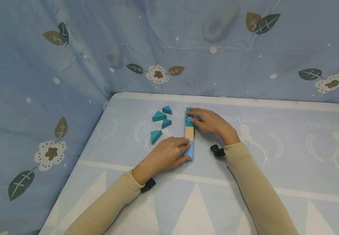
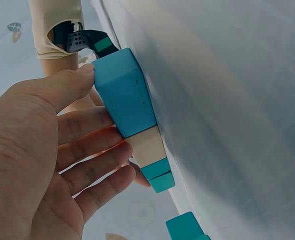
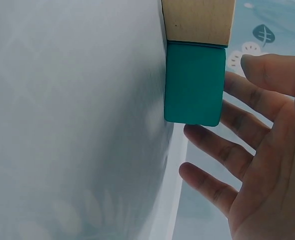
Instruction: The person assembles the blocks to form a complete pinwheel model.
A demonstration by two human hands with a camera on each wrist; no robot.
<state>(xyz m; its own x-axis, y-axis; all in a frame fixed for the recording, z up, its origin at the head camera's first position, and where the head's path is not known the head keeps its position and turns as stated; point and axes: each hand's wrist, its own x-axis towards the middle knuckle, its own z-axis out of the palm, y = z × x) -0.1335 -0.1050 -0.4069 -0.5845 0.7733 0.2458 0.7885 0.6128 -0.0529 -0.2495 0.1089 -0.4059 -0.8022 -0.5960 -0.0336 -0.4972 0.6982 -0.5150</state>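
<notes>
A row of blocks runs away from me on the cloth-covered table. Its near end is a blue block, followed by a plain wooden block, then teal triangular blocks with a bit of blue between them. My left hand lies along the row's left side; in the left wrist view its thumb touches the corner of the blue block and the fairly straight fingers reach along the side. My right hand is over the far end, fingers spread beside the green block.
Several loose teal triangular blocks lie left of the row, the nearest one close to my left hand. Black wrist devices stick out under both wrists. A patterned blue curtain hangs behind the table and on its left.
</notes>
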